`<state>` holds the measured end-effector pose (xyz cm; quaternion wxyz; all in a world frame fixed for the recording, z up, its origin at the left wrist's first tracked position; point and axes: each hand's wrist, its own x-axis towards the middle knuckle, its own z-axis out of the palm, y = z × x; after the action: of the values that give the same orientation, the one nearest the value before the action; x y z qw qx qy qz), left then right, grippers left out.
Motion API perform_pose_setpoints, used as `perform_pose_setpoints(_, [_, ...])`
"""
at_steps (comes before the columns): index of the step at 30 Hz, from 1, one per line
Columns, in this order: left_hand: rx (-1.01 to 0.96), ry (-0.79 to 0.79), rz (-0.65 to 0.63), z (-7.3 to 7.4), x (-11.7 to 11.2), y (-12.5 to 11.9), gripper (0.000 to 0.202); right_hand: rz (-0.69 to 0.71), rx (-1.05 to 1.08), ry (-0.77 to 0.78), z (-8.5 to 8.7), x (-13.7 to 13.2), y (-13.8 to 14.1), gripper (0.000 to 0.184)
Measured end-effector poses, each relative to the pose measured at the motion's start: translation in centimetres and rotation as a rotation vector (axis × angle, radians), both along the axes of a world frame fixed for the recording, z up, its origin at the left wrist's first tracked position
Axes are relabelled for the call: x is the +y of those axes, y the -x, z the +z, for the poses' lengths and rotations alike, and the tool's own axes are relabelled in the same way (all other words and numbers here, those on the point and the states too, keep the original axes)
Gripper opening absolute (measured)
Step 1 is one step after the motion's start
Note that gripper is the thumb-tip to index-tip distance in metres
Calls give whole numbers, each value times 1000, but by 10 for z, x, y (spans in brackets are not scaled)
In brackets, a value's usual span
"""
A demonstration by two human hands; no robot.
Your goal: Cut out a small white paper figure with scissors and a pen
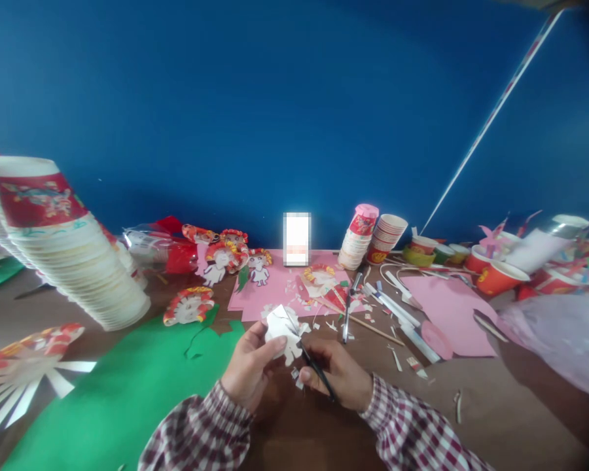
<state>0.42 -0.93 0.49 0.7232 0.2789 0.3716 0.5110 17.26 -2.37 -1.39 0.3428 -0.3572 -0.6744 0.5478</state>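
My left hand pinches a small white paper cut-out between thumb and fingers, holding it up over the brown table. My right hand is closed round a thin black pen-like tool, whose tip rests against the cut-out. Both wrists wear checked red-and-white sleeves. Small paper scraps lie below the hands.
A big tilted stack of paper cups stands at the left, with smaller stacks at the back. Green paper, pink sheets, cut cup figures, pens, sticks and red cups crowd the table.
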Motion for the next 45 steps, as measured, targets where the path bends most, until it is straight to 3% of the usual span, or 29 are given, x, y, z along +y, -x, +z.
perform_pose_setpoints(12, [22, 5, 2, 3, 1, 0, 41, 19, 28, 72, -2, 0, -2, 38])
perform_pose_setpoints(45, [6, 30, -27, 3, 0, 2, 37, -9, -40, 36, -2, 1, -4, 50])
